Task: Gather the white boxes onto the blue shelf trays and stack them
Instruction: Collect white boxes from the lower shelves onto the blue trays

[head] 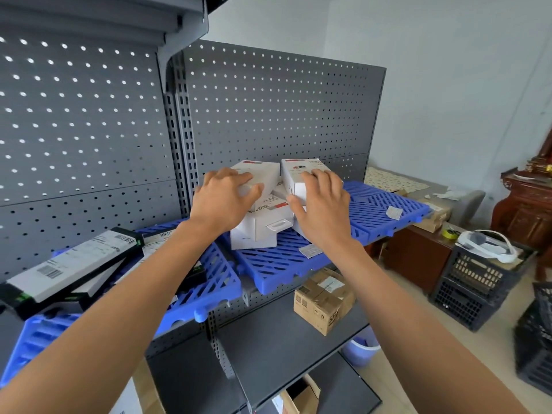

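White boxes (263,216) piled loosely on right blue tray (373,210), against grey pegboard (268,115). Left hand (222,201) clasping upper-left box (260,174); right hand (321,204) clasping upper-right box (301,176). Long black-edged cartons (74,264) heaped on left tray (209,282). Cardboard box (322,300) on lower shelf; black crates (475,291) on floor at right.

Two slatted trays lie side by side on the shelf before the pegboard (268,109). On the right tray (388,210) a heap of boxes (260,231) sits near its left rear, with the left hand (222,201) and right hand (324,210) each on a top box (side by side). On the left tray (215,282) long flat boxes (74,264) lie stacked. A carton (322,300) stands on the lower shelf, beneath the right tray.
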Demonstrator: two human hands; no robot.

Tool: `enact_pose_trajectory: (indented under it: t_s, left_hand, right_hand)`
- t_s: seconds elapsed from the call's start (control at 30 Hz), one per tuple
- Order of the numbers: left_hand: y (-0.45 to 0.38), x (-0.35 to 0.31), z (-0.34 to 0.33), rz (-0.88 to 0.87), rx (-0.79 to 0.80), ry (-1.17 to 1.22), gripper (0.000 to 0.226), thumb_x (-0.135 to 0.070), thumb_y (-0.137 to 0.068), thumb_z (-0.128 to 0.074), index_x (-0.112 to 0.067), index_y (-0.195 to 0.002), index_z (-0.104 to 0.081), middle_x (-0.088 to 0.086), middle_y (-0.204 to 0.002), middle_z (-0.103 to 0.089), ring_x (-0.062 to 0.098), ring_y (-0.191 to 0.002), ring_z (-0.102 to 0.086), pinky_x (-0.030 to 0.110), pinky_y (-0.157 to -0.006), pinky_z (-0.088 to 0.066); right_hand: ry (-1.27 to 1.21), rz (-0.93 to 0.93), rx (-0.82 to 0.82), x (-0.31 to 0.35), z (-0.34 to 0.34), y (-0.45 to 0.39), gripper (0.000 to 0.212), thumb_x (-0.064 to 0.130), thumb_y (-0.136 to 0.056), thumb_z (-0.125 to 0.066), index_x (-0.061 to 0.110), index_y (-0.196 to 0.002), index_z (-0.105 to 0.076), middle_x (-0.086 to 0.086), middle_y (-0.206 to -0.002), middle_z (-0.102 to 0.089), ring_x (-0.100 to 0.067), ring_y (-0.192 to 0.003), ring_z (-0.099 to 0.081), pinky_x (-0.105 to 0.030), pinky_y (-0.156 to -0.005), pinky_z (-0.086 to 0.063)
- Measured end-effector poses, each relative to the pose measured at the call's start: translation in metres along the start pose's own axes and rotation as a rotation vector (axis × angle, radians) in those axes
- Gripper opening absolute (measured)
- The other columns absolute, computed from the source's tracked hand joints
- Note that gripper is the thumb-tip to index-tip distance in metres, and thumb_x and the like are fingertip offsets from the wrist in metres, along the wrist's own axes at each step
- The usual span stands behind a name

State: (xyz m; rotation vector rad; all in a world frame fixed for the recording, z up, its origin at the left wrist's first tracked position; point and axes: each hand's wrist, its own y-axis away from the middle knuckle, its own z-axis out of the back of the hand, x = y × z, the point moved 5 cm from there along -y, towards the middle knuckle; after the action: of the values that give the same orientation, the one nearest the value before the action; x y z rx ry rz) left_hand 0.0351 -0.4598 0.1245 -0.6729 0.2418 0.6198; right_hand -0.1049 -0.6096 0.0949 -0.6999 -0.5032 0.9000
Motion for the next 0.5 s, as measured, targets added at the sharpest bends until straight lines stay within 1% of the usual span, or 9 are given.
enact_pose_trajectory:
  t_s: [0.1,0.2,0.3,0.37,0.43,0.5]
  left_hand:
    - [0.001,-0.003,0.003,-0.010,0.032,-0.059,0.059,-0.065,-0.096,-0.045,-0.032,-0.144,-0.054,-0.003,-0.153,-0.047,0.023,-0.146,-0.031,0.057,-0.116,-0.031]
    - [0.006,-0.010,0.008,-0.033,-0.001,-0.087,0.056,-0.059,-0.097,-0.049,-0.027,-0.143,-0.056,-0.001,-0.152,-0.048,0.023,-0.145,-0.035,0.055,-0.116,-0.031]
    - [0.018,-0.017,0.013,-0.071,-0.079,-0.074,0.051,-0.052,-0.097,-0.055,-0.025,-0.140,-0.059,-0.002,-0.150,-0.051,0.024,-0.140,-0.042,0.053,-0.114,-0.036]
    - [0.027,-0.020,0.016,-0.077,-0.116,-0.040,0.048,-0.047,-0.096,-0.059,-0.025,-0.139,-0.061,-0.002,-0.148,-0.054,0.024,-0.137,-0.047,0.053,-0.109,-0.043]
    - [0.038,-0.024,0.021,-0.083,-0.162,-0.015,0.042,-0.040,-0.096,-0.060,-0.024,-0.135,-0.064,-0.002,-0.143,-0.059,0.025,-0.131,-0.053,0.052,-0.102,-0.048]
    - [0.050,-0.029,0.026,-0.083,-0.197,0.006,0.037,-0.036,-0.096,-0.061,-0.023,-0.130,-0.068,-0.003,-0.136,-0.064,0.024,-0.125,-0.058,0.049,-0.096,-0.053]
  right_hand:
    - [-0.026,-0.001,0.020,0.000,-0.001,-0.002,0.055,0.051,-0.098,-0.047,0.016,-0.139,-0.046,-0.007,-0.148,-0.043,-0.031,-0.140,-0.032,-0.054,-0.096,-0.042]
    - [-0.056,0.025,0.049,-0.002,0.001,-0.002,0.054,0.045,-0.099,-0.051,0.016,-0.143,-0.043,-0.008,-0.155,-0.035,-0.031,-0.145,-0.026,-0.055,-0.100,-0.040]
    - [-0.035,0.104,0.040,0.001,0.007,0.006,0.056,0.034,-0.096,-0.058,0.014,-0.145,-0.041,-0.009,-0.156,-0.034,-0.032,-0.146,-0.027,-0.057,-0.102,-0.042]
    - [-0.013,0.150,0.036,0.005,0.009,0.013,0.059,0.031,-0.094,-0.061,0.013,-0.146,-0.040,-0.010,-0.156,-0.035,-0.033,-0.146,-0.029,-0.059,-0.102,-0.042]
    - [-0.029,0.173,0.050,0.006,0.010,0.019,0.061,0.029,-0.094,-0.061,0.013,-0.148,-0.037,-0.012,-0.159,-0.032,-0.033,-0.149,-0.024,-0.061,-0.106,-0.038]
    - [-0.062,0.198,0.066,0.006,0.011,0.023,0.061,0.029,-0.095,-0.059,0.013,-0.150,-0.036,-0.013,-0.162,-0.028,-0.033,-0.152,-0.020,-0.063,-0.108,-0.036]
